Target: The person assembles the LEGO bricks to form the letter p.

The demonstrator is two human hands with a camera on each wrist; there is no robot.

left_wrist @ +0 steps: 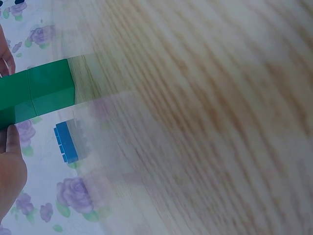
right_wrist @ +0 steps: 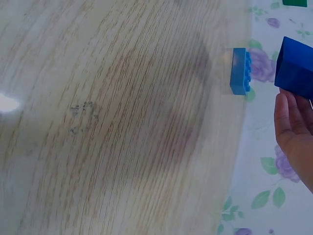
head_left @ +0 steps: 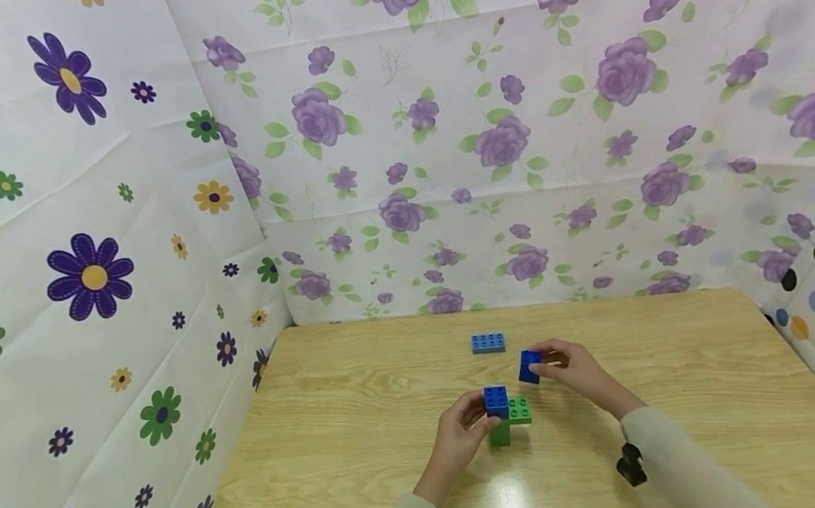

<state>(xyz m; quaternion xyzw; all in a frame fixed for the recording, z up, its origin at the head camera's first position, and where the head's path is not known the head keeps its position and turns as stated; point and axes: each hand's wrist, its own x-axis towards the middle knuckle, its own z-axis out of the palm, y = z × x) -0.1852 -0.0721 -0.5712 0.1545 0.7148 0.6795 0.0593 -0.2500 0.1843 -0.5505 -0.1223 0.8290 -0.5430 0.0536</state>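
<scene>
My left hand (head_left: 460,439) grips a small stack at the middle of the table, fingers and thumb round its upper part. On top sits a dark blue square brick (head_left: 496,401); green bricks (head_left: 499,435) lie under it, one studded part (head_left: 519,410) jutting out to the right. In the left wrist view the green bricks (left_wrist: 49,90) show as stacked blocks with fingers against them. Just right of and behind the stack, my right hand (head_left: 575,367) pinches another dark blue brick (head_left: 529,367), held apart from the stack. Its hollow underside edge shows in the right wrist view.
A lighter blue oblong brick (head_left: 488,344) lies studs up on the wooden table (head_left: 367,426), behind the stack and near the back edge. Flowered cloth walls (head_left: 397,163) stand at the back and both sides.
</scene>
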